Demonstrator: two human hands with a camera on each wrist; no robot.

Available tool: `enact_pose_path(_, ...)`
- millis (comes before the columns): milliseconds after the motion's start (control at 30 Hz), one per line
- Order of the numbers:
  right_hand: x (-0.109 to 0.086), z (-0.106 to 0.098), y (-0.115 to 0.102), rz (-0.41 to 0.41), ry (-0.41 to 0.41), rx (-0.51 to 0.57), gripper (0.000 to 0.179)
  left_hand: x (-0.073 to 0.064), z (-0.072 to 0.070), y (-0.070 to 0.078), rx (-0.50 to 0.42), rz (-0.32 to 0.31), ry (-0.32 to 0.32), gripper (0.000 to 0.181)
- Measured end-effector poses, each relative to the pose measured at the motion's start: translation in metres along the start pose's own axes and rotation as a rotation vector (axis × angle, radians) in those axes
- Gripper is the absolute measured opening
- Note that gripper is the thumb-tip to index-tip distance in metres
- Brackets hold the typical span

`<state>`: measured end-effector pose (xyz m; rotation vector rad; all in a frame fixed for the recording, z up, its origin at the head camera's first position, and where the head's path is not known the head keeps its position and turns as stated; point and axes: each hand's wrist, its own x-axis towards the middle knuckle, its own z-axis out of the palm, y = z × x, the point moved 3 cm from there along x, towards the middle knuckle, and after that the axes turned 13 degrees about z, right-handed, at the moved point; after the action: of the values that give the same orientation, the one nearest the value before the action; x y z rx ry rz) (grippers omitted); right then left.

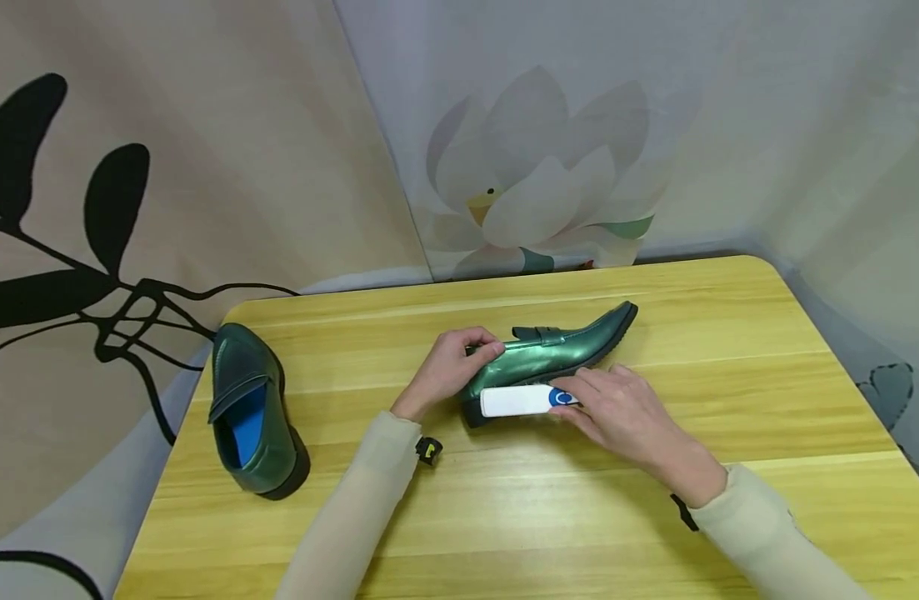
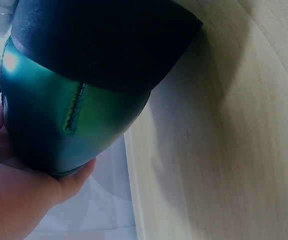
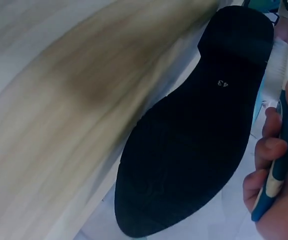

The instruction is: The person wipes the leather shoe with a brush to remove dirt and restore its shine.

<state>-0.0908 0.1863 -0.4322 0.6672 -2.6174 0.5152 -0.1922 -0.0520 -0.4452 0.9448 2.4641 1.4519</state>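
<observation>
A shiny green loafer [image 1: 534, 360] is tipped on its side on the table, toe to the right. My left hand [image 1: 453, 367] grips it at the heel collar, thumb on the near side. The left wrist view has the dark heel block [image 2: 98, 45] and the back seam close up. In my right hand [image 1: 620, 408] is a brush with a white head [image 1: 515, 401] and a blue-and-white handle [image 3: 279, 155]. Its bristles [image 3: 275, 70] lie against the upper near the heel; the right wrist view shows the black sole [image 3: 199, 125] marked 43.
The matching green loafer [image 1: 252, 408] with a blue insole stands upright at the table's left edge. Under everything is a yellow wood-grain table [image 1: 654, 533]. Behind it hangs a pale curtain [image 1: 279, 167] printed with leaves and a flower.
</observation>
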Motion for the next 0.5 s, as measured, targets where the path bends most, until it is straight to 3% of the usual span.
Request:
enact_pose_path(267,-0.018,-0.027,0.031,0.15,0.046,-0.056,0.074,0.003,0.001,-0.001,0.013,0.002,0.0,0.021)
enact_pose_path(500,-0.014,-0.022,0.027,0.115,0.041,-0.061,0.073,0.002,0.001,-0.002,0.004,-0.007,0.004,0.022)
